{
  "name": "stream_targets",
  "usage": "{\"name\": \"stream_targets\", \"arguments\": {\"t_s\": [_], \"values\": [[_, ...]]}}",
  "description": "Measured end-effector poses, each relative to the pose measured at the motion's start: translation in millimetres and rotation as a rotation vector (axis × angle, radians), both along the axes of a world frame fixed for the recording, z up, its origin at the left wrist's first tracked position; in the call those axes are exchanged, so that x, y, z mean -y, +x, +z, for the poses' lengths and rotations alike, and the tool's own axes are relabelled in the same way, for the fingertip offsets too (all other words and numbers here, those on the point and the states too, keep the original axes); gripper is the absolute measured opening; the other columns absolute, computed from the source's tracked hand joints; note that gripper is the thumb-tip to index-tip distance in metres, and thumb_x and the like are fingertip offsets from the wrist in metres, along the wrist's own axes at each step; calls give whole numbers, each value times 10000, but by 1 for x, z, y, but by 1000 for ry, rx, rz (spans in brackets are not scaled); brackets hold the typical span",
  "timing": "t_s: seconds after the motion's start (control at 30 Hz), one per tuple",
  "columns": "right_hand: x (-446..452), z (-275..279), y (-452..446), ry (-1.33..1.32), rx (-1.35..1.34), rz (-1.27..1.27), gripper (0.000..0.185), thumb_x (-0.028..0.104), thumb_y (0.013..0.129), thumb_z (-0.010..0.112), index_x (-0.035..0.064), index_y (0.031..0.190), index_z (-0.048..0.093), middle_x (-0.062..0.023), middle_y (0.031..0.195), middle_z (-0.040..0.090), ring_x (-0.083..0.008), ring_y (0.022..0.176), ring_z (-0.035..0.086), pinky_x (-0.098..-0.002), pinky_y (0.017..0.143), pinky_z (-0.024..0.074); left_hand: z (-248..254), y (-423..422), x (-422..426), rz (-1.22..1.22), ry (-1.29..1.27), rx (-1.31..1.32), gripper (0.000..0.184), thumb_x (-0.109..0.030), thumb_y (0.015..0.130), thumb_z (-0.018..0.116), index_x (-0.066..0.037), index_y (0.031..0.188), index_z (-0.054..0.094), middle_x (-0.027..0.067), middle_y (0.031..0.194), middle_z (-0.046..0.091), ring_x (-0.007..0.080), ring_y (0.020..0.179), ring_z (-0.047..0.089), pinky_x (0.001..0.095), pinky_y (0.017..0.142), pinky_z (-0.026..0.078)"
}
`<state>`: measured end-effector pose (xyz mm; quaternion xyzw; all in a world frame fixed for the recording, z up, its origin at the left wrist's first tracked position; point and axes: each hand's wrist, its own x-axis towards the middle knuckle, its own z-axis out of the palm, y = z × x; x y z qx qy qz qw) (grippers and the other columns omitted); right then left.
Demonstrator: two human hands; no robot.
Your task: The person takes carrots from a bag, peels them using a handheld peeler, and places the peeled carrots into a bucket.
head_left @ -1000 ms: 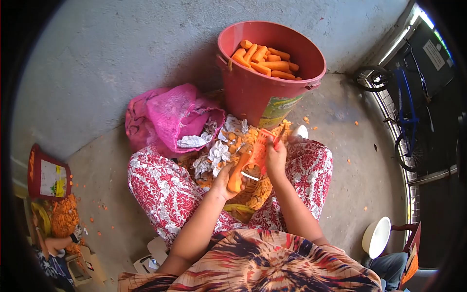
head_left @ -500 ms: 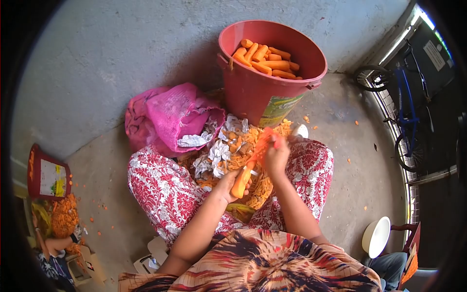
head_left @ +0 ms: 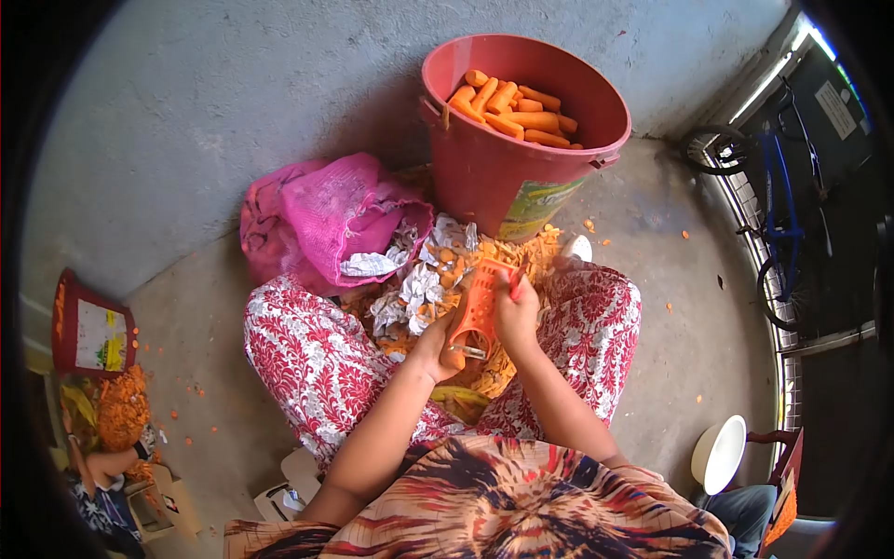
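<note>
Centrally, an orange peeler [head_left: 482, 293] over a partly hidden carrot [head_left: 453, 358].
The right hand [head_left: 518, 317] clasps the peeler, the left hand [head_left: 434, 349] the carrot, both above peelings [head_left: 495, 374] between the bent legs [head_left: 596, 326]; a red bucket [head_left: 475, 172] of carrots [head_left: 526, 121] stands just beyond.

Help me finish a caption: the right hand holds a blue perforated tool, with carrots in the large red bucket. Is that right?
Not blue: the head view shows the right hand holding an orange perforated tool, with carrots in the large red bucket.
</note>
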<state>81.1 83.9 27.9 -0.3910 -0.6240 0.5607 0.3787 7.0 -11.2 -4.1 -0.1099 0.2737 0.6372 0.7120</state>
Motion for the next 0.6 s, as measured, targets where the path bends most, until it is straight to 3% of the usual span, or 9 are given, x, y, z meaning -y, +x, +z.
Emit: {"name": "stream_targets", "arguments": {"t_s": [0.07,0.27,0.37,0.43,0.5,0.6], "values": [[10,10,-4,-13,1,40,204,109,851,462,30,671,406,-9,535,396,-77,504,341,-257,446,337,5,0,1,57,71,25,255,-239,882,346,-68,983,506,45,850,589,165,740,580,306,615,485],[10,-7,0,157,150,99,159,120,844,478,17,724,455,-107,550,461,-173,478,396,-277,479,380,-1,2,1,72,70,14,230,-244,866,418,-62,967,515,33,872,579,125,746,566,253,644,464],[8,-4,1,321,180,50,134,123,833,489,18,751,482,-146,572,499,-254,493,466,-299,499,407,3,3,2,48,32,-19,263,-289,865,408,-58,931,515,37,796,572,132,684,557,273,579,464],[-9,-8,2,530,126,-41,140,129,827,495,17,745,483,-164,587,519,-301,525,506,-321,509,417,-11,-2,9,-139,191,119,277,-311,871,375,-64,887,500,36,741,535,141,641,527,276,518,427],[-51,-18,5,459,296,-279,141,126,824,488,11,743,485,-180,610,532,-307,574,552,-334,523,428,-14,-3,13,-243,255,151,301,-340,873,355,-69,854,485,33,700,496,142,601,490,270,478,390],[-86,-19,17,327,227,-409,162,140,847,464,18,746,498,-98,590,523,-178,490,493,-286,476,397,-3,2,15,-243,210,-1,344,-397,864,356,-74,850,473,34,692,459,143,566,440,258,466,364]]}}
